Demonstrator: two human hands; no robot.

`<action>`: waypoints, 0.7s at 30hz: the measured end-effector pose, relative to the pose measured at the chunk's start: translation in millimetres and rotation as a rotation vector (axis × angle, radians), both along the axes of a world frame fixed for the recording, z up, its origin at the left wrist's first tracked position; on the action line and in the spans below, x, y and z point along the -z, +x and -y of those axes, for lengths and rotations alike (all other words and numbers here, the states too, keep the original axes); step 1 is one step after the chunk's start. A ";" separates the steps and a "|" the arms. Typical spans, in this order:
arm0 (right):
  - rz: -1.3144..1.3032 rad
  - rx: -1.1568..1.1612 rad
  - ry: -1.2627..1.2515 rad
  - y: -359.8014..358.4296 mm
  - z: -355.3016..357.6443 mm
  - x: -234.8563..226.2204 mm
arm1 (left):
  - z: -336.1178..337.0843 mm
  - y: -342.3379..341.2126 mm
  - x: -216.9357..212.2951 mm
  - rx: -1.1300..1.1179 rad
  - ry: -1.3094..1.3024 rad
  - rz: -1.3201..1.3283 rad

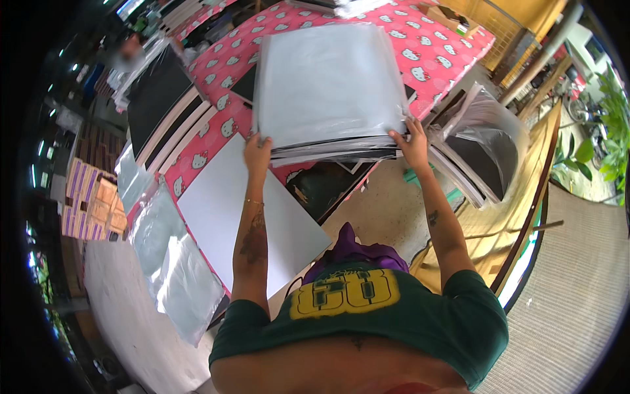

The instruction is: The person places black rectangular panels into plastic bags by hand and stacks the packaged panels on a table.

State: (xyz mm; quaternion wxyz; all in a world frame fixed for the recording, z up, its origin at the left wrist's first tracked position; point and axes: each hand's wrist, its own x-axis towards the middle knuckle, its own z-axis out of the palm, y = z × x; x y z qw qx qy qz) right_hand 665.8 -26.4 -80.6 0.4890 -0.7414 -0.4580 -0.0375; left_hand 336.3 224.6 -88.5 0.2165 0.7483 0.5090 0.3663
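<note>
Both hands, the left hand [257, 148] and the right hand [411, 141], gripped the near edge of a stack of bagged flat boards [328, 85] in the upper middle of the frame. It looked like the lifting step. The next move would call for keeping the stack level.

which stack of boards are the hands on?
The plastic-wrapped grey stack of square boards on the pink patterned table: left hand and right hand grip its near corners. The black-and-white stack at left lies untouched.
</note>
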 end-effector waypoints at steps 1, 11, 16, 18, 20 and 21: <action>0.025 0.051 0.053 -5.0 -1.2 9.5 | 3.9 0.4 0.2 0.016 -0.047 0.037; 0.184 0.293 0.147 -41.2 0.5 54.4 | 102.6 -187.4 -27.9 -0.122 0.234 0.073; 0.131 0.470 0.294 -140.7 -4.0 4.7 | 195.3 -435.2 -4.1 -0.536 0.008 -0.179; 0.046 0.123 0.293 -207.8 -26.2 13.9 | 223.6 -496.1 12.5 -0.462 -0.296 -0.279; -0.035 -0.287 0.053 -314.1 -38.3 6.9 | 238.4 -520.0 23.1 -0.515 -0.313 -0.230; -0.538 -0.572 0.146 -368.1 -45.5 15.8 | 225.4 -511.6 13.3 -0.592 -0.153 -0.133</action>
